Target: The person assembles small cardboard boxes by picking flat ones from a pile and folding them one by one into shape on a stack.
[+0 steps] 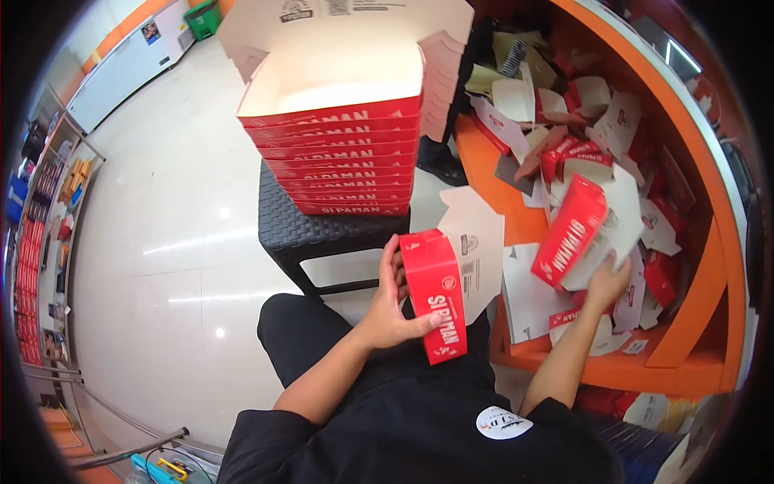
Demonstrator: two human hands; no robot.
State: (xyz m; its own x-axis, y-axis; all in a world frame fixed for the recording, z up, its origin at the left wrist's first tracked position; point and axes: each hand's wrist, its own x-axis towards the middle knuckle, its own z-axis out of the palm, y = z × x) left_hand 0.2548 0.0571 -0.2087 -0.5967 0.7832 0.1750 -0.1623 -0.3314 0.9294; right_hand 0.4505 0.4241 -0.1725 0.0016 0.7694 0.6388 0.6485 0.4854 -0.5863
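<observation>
A red folded cardboard carton with a white flap [439,294] sits upright in the left hand [389,310], just above the person's lap; the thumb presses its red front near the lower edge and the fingers wrap round the far side, so the hand is closed firmly on it. To the right, the right hand [606,282] is raised over the orange table [516,222] and grips from below a second red-and-white cardboard carton [576,230], tilted and partly opened, fingers curled on its white underside. Beneath and beyond that hand lies a loose heap of flat red and white carton blanks [588,137] filling the orange-walled corner. Straight ahead, a black woven plastic stool [322,230] carries a nested stack of open red cartons with white insides [339,153]. Pale glossy floor tiles [161,242] spread to the left.
</observation>
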